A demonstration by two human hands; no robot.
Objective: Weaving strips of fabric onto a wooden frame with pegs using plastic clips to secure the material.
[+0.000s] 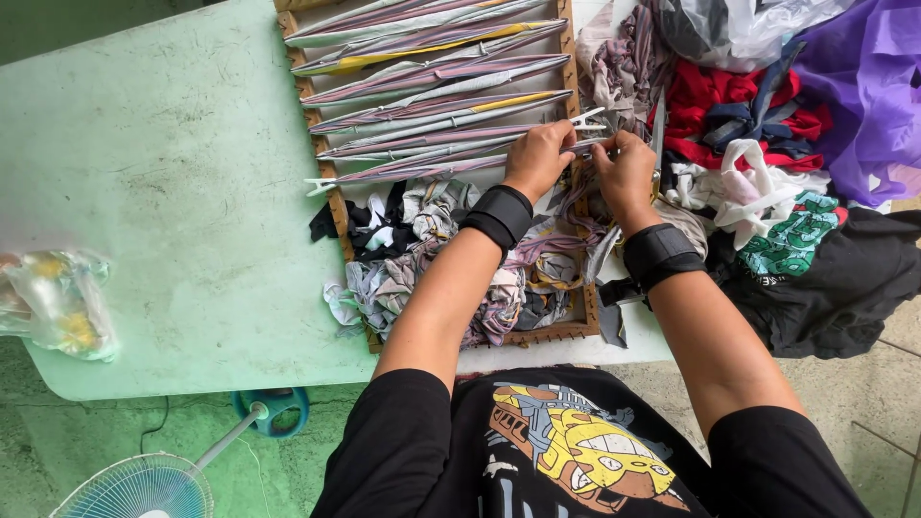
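I see both wrist-banded hands, left (539, 156) and right (624, 171), pinching a stretched grey-pink fabric strip (432, 165) at the wooden peg loom frame's (331, 201) right edge on the pale green surface (173, 173), crinkled clear plastic bag (58, 302) far left.

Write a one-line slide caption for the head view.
Left hand and right hand work a fabric strip at the right edge of a wooden peg loom, rag pile beside it.

Pale green table (173, 192) with wooden weaving frame (331, 206), cloth heap (767, 144), plastic bag (58, 302).
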